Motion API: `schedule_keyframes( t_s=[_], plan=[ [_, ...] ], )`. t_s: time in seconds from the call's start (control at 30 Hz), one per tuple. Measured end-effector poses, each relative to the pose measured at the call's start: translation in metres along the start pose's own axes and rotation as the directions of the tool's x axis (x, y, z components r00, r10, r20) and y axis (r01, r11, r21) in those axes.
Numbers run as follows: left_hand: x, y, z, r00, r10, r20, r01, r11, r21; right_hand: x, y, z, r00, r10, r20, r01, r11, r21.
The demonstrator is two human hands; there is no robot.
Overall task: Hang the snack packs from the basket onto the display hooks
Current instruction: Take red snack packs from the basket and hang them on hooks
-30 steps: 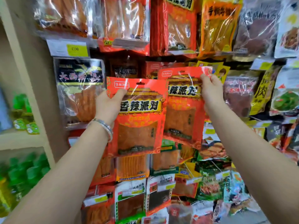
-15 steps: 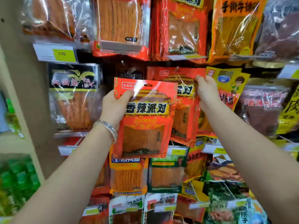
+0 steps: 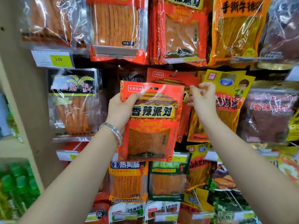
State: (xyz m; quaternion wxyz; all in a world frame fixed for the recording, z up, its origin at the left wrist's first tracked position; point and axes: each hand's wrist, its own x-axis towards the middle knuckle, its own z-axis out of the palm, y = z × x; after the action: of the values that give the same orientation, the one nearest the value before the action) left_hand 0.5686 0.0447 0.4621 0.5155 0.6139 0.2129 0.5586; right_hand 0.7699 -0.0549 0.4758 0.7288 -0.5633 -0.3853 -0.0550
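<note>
Right hand [image 3: 202, 98] has moved its red pack [image 3: 161, 75] up onto the display hook [image 3: 175, 72], far centre.
One pack hung; fingers loosely curled at its right edge, whether pinching cannot be told. Left hand [image 3: 120, 109] grips a second snack pack [image 3: 150, 126] by its top left corner, near and below the hook, not yet hung. Basket out of view; remaining count unknown.

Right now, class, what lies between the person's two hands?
Head view: the red snack pack's top, gripped by the left hand, fills the gap to the right hand.
</note>
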Motion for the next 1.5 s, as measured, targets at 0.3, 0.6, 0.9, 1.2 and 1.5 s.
schedule_keyframes(
  t_s=[0.3,0.6,0.9,1.2,1.5],
  plan=[
    [0.003,0.002,0.024,0.988,0.080,0.135,-0.082,0.997,0.011,-0.003,-0.010,-0.006,0.986,0.056,0.160,-0.075,0.990,0.117],
    [0.021,0.011,0.039,0.921,0.370,0.118,-0.388,0.881,0.271,0.025,-0.035,-0.004,0.981,-0.187,0.040,0.190,0.977,-0.099],
    [0.018,0.026,0.061,0.834,0.443,0.330,-0.531,0.808,0.257,0.047,-0.021,0.005,0.978,-0.191,-0.082,0.167,0.957,-0.237],
    [0.019,0.022,0.061,0.837,0.435,0.332,-0.524,0.813,0.255,0.043,0.001,0.016,0.907,-0.394,0.149,0.377,0.601,-0.705],
    [0.015,0.021,0.053,0.839,0.387,0.382,-0.488,0.845,0.217,0.022,0.020,0.020,0.910,-0.133,0.394,0.415,0.273,-0.868]
  ],
)
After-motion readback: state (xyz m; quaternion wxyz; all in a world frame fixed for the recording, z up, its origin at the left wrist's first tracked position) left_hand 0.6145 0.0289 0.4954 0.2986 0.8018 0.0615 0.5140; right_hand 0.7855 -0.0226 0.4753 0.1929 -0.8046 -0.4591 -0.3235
